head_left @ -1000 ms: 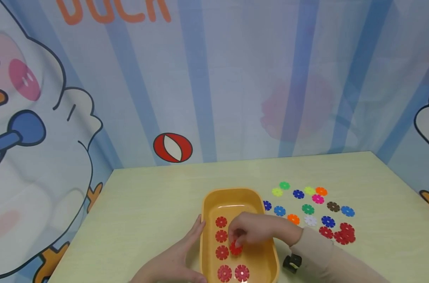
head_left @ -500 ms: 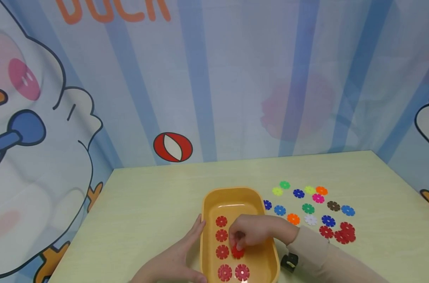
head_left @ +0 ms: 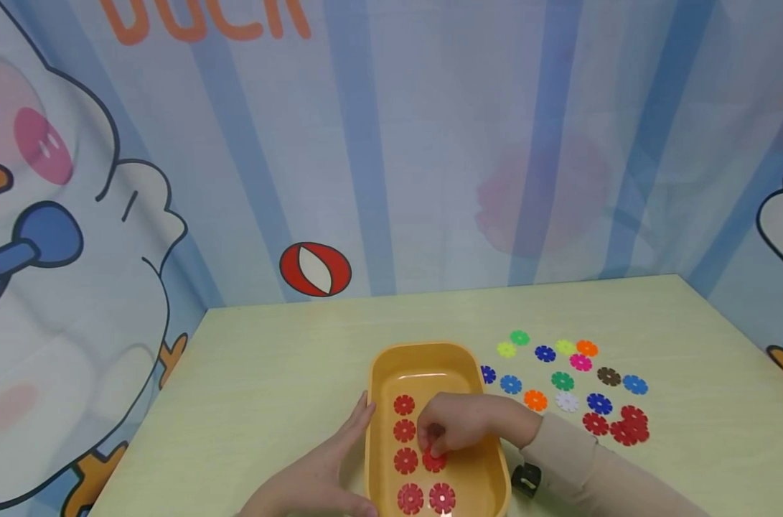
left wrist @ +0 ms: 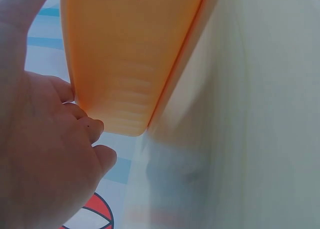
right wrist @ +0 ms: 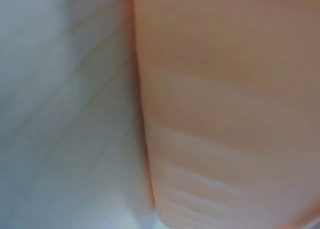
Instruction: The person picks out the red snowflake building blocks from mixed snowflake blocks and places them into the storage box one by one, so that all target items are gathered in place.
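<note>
The right hand [head_left: 458, 424] pinches a notched red plastic disc [head_left: 433, 460] inside the smooth, rounded orange tray [head_left: 423, 353]; the left hand [head_left: 326, 467] lies flat-fingered against its wall.

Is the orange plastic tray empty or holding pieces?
Holding pieces: the orange plastic tray has red snowflake discs lying flat inside.

The right hand [head_left: 458, 424] half hides the red disc [head_left: 435, 461] beneath it.

Glossy orange plastic tray [head_left: 381, 366]; matt red plastic snowflake disc [head_left: 405, 405]; smooth pale-green wood-grain bench [head_left: 268, 373]; printed cloth backdrop [head_left: 430, 143].
</note>
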The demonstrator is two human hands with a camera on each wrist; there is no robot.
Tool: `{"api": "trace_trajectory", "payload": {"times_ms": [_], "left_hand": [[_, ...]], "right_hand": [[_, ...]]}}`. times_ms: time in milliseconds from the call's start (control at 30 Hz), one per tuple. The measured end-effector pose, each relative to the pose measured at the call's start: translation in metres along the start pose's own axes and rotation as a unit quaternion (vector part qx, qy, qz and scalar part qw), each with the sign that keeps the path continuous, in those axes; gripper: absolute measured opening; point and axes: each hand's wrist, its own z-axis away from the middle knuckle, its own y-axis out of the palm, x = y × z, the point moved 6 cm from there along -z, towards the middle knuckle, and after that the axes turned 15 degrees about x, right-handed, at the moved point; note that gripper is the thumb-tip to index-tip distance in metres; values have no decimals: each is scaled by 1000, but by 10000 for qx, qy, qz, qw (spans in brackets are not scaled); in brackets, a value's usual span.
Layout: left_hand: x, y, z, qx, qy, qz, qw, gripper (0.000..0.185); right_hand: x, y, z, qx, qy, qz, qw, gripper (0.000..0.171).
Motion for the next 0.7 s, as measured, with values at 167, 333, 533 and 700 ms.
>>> {"api": "trace_trajectory", "payload": {"times_ms": [167, 333, 533, 700], "left_hand": [[2, 2, 0, -4, -114, 391, 9992, 114], [3, 1, 0, 26, -99, 422, 9991, 115], [4, 2, 0, 3, -166, 479, 9987, 112], [3, 3, 2, -47, -194, 507, 9985, 111]], "right_hand": [[-1, 0, -1, -21, 45, 34, 10000, 10], [-1, -1, -1, -80, -12, 161, 9998, 8], [0, -9, 6, -453, -531, 362, 9969, 9], [1, -19, 25, -806, -1042, 195, 9911, 8]]}}
